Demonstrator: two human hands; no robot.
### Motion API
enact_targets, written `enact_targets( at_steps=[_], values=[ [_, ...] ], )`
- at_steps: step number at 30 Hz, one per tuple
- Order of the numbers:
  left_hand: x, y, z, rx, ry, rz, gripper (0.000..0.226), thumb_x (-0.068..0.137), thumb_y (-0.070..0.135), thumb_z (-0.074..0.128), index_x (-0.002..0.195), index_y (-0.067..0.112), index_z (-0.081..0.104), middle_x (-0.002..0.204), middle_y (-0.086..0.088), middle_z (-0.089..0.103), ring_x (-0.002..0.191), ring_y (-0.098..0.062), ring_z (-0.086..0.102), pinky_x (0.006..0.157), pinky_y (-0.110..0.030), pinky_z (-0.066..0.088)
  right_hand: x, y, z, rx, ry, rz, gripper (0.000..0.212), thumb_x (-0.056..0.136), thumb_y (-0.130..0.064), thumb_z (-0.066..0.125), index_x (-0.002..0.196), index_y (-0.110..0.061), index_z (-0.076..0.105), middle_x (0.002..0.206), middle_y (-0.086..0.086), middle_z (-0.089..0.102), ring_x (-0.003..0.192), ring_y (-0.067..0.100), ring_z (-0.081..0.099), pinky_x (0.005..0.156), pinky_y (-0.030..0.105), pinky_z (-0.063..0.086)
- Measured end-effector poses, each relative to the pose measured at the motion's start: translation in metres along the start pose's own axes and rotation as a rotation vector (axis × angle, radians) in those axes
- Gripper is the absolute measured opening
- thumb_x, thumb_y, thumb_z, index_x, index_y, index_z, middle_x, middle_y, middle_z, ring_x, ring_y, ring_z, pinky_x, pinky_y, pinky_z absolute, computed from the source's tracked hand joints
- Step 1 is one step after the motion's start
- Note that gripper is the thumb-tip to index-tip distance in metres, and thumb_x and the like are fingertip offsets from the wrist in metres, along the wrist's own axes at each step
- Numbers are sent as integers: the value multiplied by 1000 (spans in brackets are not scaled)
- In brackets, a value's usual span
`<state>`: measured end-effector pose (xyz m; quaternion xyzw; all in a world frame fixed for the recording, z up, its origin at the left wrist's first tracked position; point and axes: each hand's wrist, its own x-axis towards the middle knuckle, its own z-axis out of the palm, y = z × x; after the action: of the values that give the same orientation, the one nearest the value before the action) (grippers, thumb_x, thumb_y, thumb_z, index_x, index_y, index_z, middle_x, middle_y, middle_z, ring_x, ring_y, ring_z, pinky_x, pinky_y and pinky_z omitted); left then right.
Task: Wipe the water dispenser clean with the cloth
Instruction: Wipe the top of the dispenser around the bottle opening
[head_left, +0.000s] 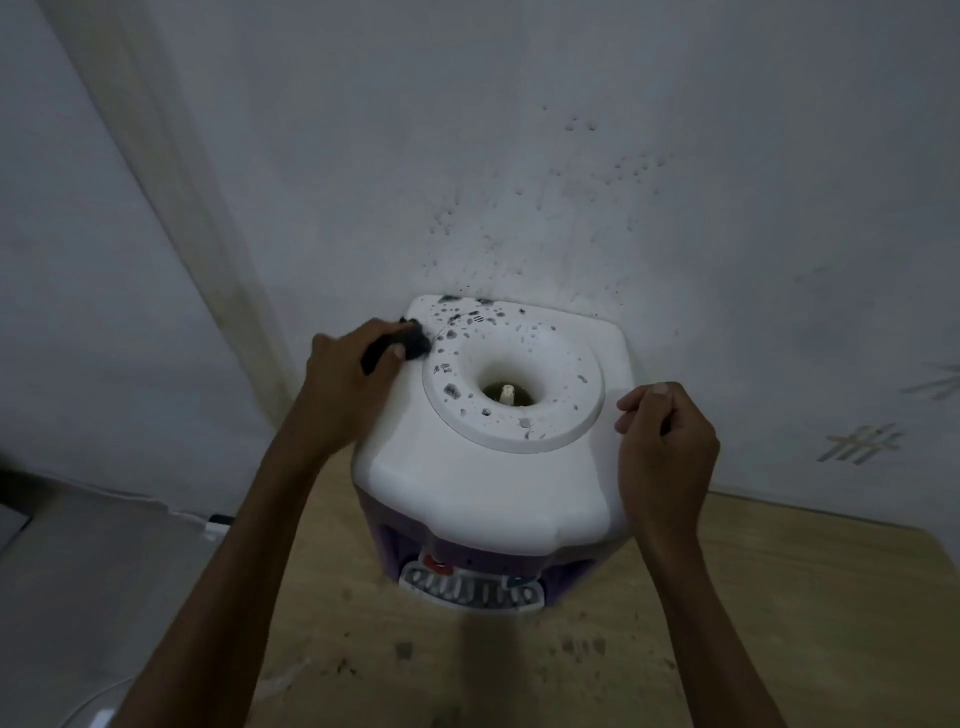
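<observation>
One water dispenser (483, 467) stands on the wooden desk (779, 597) against the wall (519, 130). Its white top carries many dark spots around one round bottle well (506, 397). One dark cloth (408, 343) lies at the top's rear left corner, gripped by the left hand (348, 379) with fingers curled round it. The right hand (665, 441) sits at the top's right edge, fingers curled into a loose fist, holding nothing. One drip tray (470, 590) shows at the front.
</observation>
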<state>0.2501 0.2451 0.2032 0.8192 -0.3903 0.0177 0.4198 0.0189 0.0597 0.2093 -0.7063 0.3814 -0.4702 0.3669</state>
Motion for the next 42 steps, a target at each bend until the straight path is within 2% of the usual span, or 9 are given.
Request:
enact_targets(
  at_steps=[3, 5, 9, 14, 20, 25, 34, 38, 42],
  values=[
    [58, -11, 14, 70, -48, -50, 44, 95, 47, 37, 120, 26, 68, 109, 6, 73, 100, -29, 66, 107, -51, 37, 0, -1, 0, 1, -5, 4, 35, 103, -9, 41, 76, -13, 64, 65, -2, 64, 62, 8, 60, 56, 11, 40],
    [75, -17, 22, 142, -90, -66, 49, 94, 50, 31, 123, 31, 66, 116, 4, 70, 107, -32, 60, 98, -40, 32, 0, -2, 0, -3, -5, 3, 36, 103, -9, 41, 76, -13, 64, 65, -2, 64, 62, 8, 61, 55, 11, 41],
    [53, -22, 22, 155, -53, -67, 43, 98, 47, 33, 123, 30, 63, 117, 7, 70, 104, -32, 59, 91, -34, 26, -1, -2, 0, 4, -1, 9, 35, 102, -12, 40, 75, -14, 63, 65, -3, 64, 62, 7, 61, 55, 10, 40],
    [-26, -2, -5, 111, 14, 23, 40, 100, 42, 42, 125, 26, 68, 108, 7, 73, 82, -22, 63, 91, -48, 47, 0, -1, 0, -1, 2, 13, 36, 103, -9, 41, 75, -14, 64, 65, -3, 64, 63, 7, 61, 57, 9, 41],
    [-41, 9, -7, 246, 32, -32, 34, 101, 38, 48, 129, 31, 67, 123, 5, 72, 102, -33, 61, 91, -36, 35, 0, 0, 0, -3, -6, 4, 36, 102, -9, 41, 75, -13, 64, 65, -3, 64, 64, 8, 61, 57, 9, 40],
    [36, 24, 12, 370, 4, -73, 28, 105, 25, 50, 126, 26, 68, 122, -4, 70, 110, -39, 49, 90, -42, 31, 0, -1, 1, -8, 1, 18, 36, 103, -9, 41, 76, -14, 64, 66, -3, 64, 64, 8, 61, 57, 11, 42],
    [69, 38, 25, 383, -29, -62, 26, 103, 28, 56, 123, 19, 69, 117, -9, 66, 110, -37, 49, 90, -42, 36, -1, -3, -1, -4, 6, 42, 36, 104, -13, 42, 75, -17, 63, 64, -5, 64, 63, 8, 61, 55, 13, 41],
    [21, 44, 2, 431, -16, -11, 29, 105, 30, 50, 123, 16, 69, 105, -9, 64, 92, -30, 48, 78, -40, 39, -1, -2, -1, 6, 4, 51, 37, 106, -14, 42, 76, -17, 63, 65, -5, 64, 64, 8, 61, 56, 13, 41],
    [-36, 50, -22, 376, -75, 41, 37, 106, 27, 46, 138, 34, 62, 98, 5, 52, 87, -18, 38, 73, -36, 36, -1, -1, -1, 17, 9, 45, 37, 106, -14, 42, 75, -16, 63, 65, -4, 64, 62, 9, 61, 56, 13, 40]
  ],
)
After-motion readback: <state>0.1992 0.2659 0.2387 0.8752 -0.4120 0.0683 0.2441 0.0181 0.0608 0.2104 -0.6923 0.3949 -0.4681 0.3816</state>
